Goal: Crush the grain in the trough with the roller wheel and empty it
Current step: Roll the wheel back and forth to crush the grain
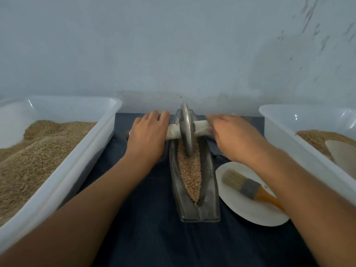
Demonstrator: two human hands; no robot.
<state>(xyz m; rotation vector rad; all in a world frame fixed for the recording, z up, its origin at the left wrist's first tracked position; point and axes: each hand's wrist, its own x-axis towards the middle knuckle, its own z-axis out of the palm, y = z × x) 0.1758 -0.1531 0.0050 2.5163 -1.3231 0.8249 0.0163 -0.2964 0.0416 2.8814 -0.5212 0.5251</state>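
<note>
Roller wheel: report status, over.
Left hand and right hand each gripping the axle handle. Roller wheel upright in trough, far end, on grain. Nothing blocking the trough.

Boat-shaped metal trough (194, 201) lies lengthwise on the dark cloth, pointed end away. Tan grain (189, 176) fills its central channel. 1 grey metal roller wheel (186, 130) stands upright on edge in the grain toward the far end, its pale crosswise axle (201, 128) level.
</note>
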